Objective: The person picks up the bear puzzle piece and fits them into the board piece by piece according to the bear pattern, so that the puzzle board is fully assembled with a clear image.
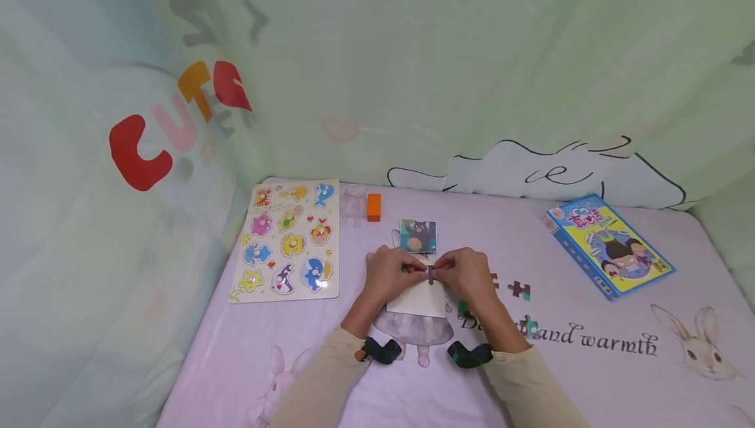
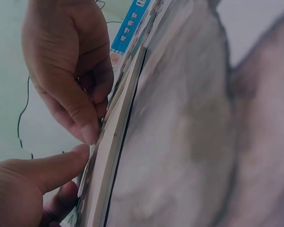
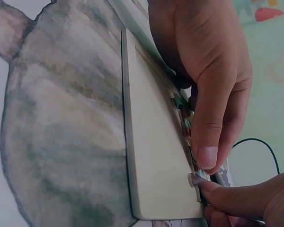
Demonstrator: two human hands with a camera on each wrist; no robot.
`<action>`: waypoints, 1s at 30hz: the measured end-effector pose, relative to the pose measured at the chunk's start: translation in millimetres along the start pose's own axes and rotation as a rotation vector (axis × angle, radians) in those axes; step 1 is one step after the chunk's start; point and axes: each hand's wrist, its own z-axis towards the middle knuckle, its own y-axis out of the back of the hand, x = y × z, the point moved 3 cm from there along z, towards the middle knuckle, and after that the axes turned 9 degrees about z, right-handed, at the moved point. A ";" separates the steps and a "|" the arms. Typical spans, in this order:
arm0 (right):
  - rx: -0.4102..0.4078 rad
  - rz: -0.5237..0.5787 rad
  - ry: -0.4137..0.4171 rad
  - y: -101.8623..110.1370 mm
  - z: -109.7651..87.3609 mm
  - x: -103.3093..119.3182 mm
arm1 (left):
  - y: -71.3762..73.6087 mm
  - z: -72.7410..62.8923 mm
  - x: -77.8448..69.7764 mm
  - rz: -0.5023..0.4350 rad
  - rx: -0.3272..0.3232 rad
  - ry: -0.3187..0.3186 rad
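Cream board (image 1: pixel 415 302) lies flat beneath the grip and extends towards the wearer, presumably as a firm base. Purple puzzle piece (image 1: pixel 430 273) is in the grip, over the board's far part: right hand (image 1: pixel 467 274) pinches it with thumb and fingertip; left hand (image 1: pixel 387 275) appears to pinch it from the opposite side, likely steadying it. Just beyond the grip: bear picture (image 1: pixel 417 236), upright to the wearer, probably for reference. Right of the grip: loose pieces (image 1: pixel 520 290), apart, perhaps for easy picking. Farther left: animal board (image 1: pixel 267 291). Farther right: box (image 1: pixel 610 244).
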 end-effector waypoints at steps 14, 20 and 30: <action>0.001 -0.053 0.069 7.6 2.9 -0.7 | -3.2 -1.5 -4.6 0.010 -0.035 0.051; 0.032 -0.077 0.051 7.1 7.3 1.1 | -4.1 -2.1 -4.4 0.008 -0.043 0.057; 0.074 -0.086 0.038 6.0 11.0 3.1 | -4.7 -1.3 -4.2 0.034 -0.066 0.048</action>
